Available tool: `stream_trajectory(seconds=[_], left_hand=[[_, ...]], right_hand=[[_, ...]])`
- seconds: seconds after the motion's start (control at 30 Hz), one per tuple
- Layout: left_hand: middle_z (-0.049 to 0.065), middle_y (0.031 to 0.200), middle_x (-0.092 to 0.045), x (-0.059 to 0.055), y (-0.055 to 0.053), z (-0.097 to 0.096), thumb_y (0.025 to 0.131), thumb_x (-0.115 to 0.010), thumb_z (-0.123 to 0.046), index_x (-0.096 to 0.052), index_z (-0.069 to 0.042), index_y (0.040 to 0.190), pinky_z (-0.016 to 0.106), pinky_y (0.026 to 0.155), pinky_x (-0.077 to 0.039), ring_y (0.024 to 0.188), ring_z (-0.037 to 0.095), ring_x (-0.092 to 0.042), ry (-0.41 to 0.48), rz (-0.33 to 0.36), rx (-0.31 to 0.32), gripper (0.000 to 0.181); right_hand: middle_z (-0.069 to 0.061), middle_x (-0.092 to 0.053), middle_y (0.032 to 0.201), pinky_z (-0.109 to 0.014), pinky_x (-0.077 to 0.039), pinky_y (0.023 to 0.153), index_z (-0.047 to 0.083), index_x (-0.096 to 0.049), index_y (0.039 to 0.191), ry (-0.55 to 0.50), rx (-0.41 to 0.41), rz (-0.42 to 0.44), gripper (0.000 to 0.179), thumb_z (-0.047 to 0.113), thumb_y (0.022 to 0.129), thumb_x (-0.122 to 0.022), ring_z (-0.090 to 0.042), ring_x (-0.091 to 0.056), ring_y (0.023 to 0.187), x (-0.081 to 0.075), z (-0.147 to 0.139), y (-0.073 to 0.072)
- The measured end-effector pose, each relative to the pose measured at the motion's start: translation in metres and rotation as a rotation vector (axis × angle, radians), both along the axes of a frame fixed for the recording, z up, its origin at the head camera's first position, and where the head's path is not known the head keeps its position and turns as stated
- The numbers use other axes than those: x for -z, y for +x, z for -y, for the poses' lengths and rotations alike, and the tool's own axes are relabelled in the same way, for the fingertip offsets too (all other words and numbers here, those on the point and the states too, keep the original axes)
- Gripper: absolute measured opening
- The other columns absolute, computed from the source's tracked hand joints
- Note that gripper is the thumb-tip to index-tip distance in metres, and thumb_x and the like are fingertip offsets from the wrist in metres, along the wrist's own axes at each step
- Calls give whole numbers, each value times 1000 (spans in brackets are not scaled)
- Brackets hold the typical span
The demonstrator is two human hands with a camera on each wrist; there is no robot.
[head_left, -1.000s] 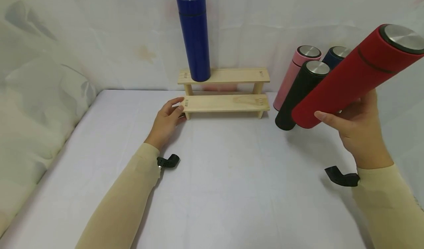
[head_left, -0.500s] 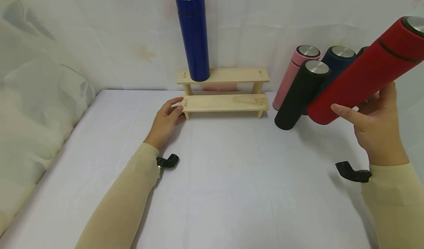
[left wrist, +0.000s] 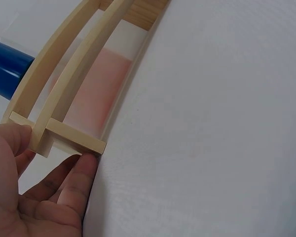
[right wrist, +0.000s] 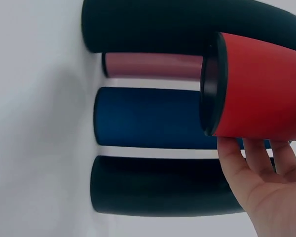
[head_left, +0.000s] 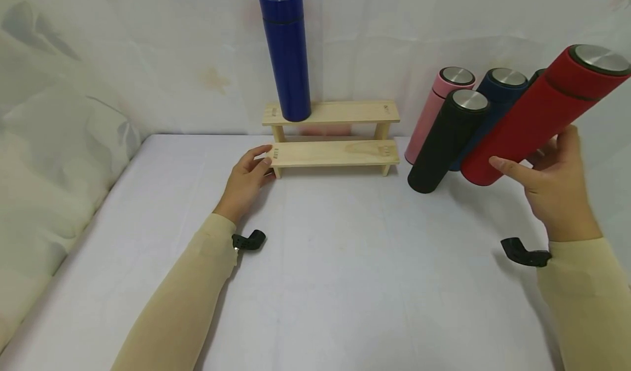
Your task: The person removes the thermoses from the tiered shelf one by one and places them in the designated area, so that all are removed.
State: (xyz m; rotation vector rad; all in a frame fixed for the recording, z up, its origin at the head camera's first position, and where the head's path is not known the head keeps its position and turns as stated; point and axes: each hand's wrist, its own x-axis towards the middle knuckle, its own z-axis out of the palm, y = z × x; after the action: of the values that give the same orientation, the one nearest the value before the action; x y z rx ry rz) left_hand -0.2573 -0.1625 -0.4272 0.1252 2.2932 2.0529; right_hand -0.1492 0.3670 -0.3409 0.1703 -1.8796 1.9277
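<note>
My right hand [head_left: 559,187] grips a red thermos flask [head_left: 532,116] with a silver cap end, tilted and raised above the table. In the right wrist view, fingers [right wrist: 234,160] lie along the side of the red flask [right wrist: 266,89], whose dark-rimmed base shows. My left hand [head_left: 246,176] holds the left end of a two-step wooden stand [head_left: 325,153]. Seen from the left wrist, its thumb and fingers pinch that end of the stand [left wrist: 76,133]. A glossy blue flask [head_left: 288,58] stands at the left of the upper step.
Behind the red flask stand a black flask [head_left: 446,143], a pink flask [head_left: 429,119], a navy flask [head_left: 503,91] and another dark flask [right wrist: 158,185], mostly hidden in the head view. White cloth covers the table [head_left: 340,267], with a patterned curtain [head_left: 212,58] behind.
My right hand has carried the red flask to the right, and the flask leans a little less. More of the navy flask and the other dark flask shows. The left hand stays on the stand.
</note>
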Motion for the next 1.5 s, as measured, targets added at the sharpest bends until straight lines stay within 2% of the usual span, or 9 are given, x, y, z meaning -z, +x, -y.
stream_trajectory(seconds=[0.27, 0.53, 0.9, 1.13, 1.5], left_hand=[[21, 151, -54, -1, 1, 0, 117, -55, -23, -55, -19, 160, 36, 108, -56, 132, 34, -62, 7, -8, -1, 43], [22, 152, -54, 0, -1, 0, 117, -56, -23, -55, -18, 160, 38, 111, -54, 134, 35, -61, 20, -8, 5, 43], [22, 153, -53, -1, -1, 0, 117, -55, -24, -54, -19, 161, 37, 111, -54, 134, 35, -61, 7, -5, 9, 44], [22, 152, -53, -1, -1, 1, 117, -55, -23, -53, -17, 162, 38, 111, -54, 134, 35, -61, 7, -12, 18, 45], [22, 153, -52, -2, -1, -1, 117, -55, -23, -52, -16, 162, 40, 113, -52, 135, 35, -60, 7, -11, 19, 46]], right_hand=[[-10, -54, 152, -16, -55, 91, 19, -40, 161, 53, 3, 72, 90, -18, 89, -80, -22, -58, 127, 14, -7, -8], [-9, -52, 151, -15, -55, 91, 18, -40, 160, 68, -25, 74, 91, -21, 88, -79, -21, -58, 127, 27, -8, -13], [-4, -48, 151, -11, -55, 88, 22, -38, 160, 262, 21, 187, 87, -10, 92, -83, -17, -58, 124, 39, -11, -17], [-4, -43, 158, -11, -54, 90, 29, -32, 166, 409, 44, 242, 93, -2, 95, -84, -17, -55, 128, 45, -13, -20], [-7, -42, 162, -12, -53, 95, 35, -27, 170, 482, 27, 259, 100, 3, 96, -86, -23, -50, 135, 52, -15, -21]])
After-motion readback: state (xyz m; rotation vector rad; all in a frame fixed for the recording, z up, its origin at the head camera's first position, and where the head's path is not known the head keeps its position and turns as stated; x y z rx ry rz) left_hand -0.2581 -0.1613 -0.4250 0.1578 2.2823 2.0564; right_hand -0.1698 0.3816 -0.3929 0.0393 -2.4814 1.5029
